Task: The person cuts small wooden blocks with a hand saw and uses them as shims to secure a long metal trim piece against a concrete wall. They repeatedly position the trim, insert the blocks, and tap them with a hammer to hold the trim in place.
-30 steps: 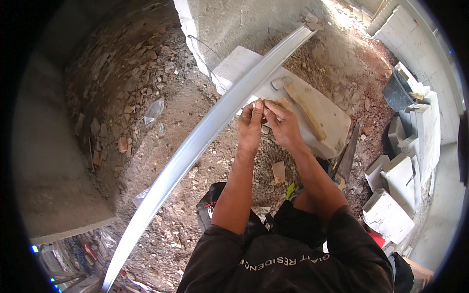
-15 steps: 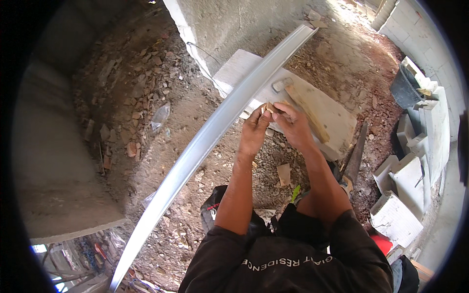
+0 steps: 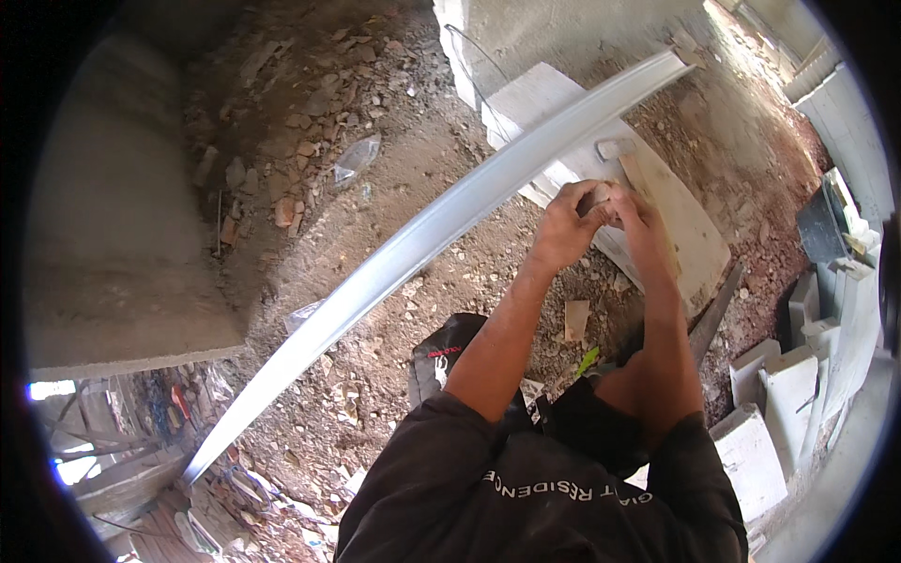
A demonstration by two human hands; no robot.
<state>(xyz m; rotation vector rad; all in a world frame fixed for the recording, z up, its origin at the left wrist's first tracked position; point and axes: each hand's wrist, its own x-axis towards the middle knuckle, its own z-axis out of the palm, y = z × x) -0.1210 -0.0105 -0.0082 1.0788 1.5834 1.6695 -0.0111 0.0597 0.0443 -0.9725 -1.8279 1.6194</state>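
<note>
My left hand [image 3: 563, 230] and my right hand [image 3: 643, 225] meet above a pale block slab [image 3: 699, 239]. Their fingers close around a small brownish piece [image 3: 595, 198], mostly covered; a scrap of wood is likely, but its kind is not clear. Just beyond the hands a long silvery metal channel [image 3: 413, 235] runs diagonally, its far end resting across the pale blocks. A strip of wood [image 3: 639, 174] lies on the slab, partly behind my right hand. Close to it sits a small pale rectangular item [image 3: 615, 148].
Rubble and a clear plastic scrap [image 3: 358, 160] cover the ground at left. A black bag [image 3: 439, 361] lies by my left arm. On the right are a dark bucket [image 3: 822, 230], stacked pale blocks [image 3: 791, 389] and a long dark blade-like piece [image 3: 718, 314]. A concrete wall [image 3: 131, 216] borders the left.
The view has swung, so the channel, blocks and hands sit further right in the picture. Both hands stay together; the fingers now wrap the small piece more and hide most of it.
</note>
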